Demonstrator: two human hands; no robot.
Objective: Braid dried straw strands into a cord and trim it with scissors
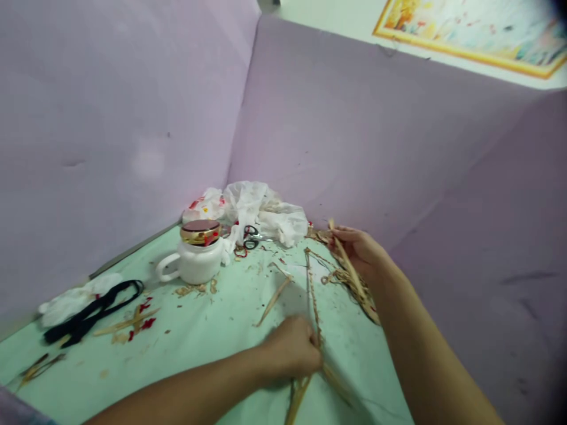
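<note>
My left hand [295, 348] is closed in a fist around the lower part of a thin braided cord of dry, straw-coloured fibre [312, 289]. Loose fibre ends [299, 398] stick out below the fist. Farther off to the right, my right hand [361, 254] pinches a long, flat dry fibre strip [346, 260] between thumb and fingers. Beneath that hand lies a tangled bundle of similar strips [354, 284]. A single loose strip [275, 300] rests on the pale green surface, just beyond my left hand. The fingertips of the left hand are hidden.
A white mug [199, 262] with a gold-rimmed round container [200, 232] on top stands left of centre. Behind are black-handled scissors [251, 237] and crumpled plastic bags [257, 206]. A black cloth band [91, 313] and small snips [39, 369] lie left. Purple walls [328, 130] border the green surface [177, 342].
</note>
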